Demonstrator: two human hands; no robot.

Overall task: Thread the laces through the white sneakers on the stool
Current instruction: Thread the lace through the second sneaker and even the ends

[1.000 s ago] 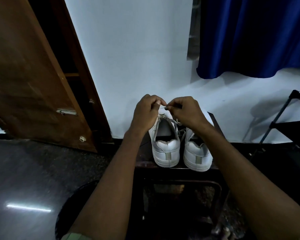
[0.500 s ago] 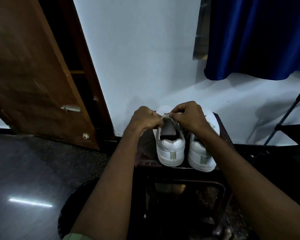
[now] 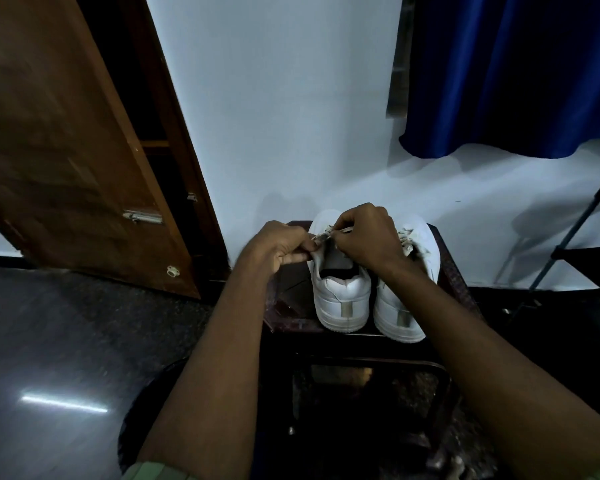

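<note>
Head view: two white sneakers (image 3: 342,299) stood side by side on the dark stool (image 3: 456,271), heels toward the camera, long axes running away toward the wall. Both hands worked over the left-side shoe. Left hand (image 3: 281,249), fingers curled, pinched a lace (image 3: 321,237) end; right hand (image 3: 368,237) pinched its other part just beside it, slightly farther along the shoe. Eyelets hidden; the other sneaker's lace (image 3: 406,241) lay loose.

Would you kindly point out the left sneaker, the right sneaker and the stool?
left sneaker (image 3: 340,296): head view, heel.
right sneaker (image 3: 392,313): head view, heel.
stool (image 3: 454,271): head view, right edge of seat.
</note>
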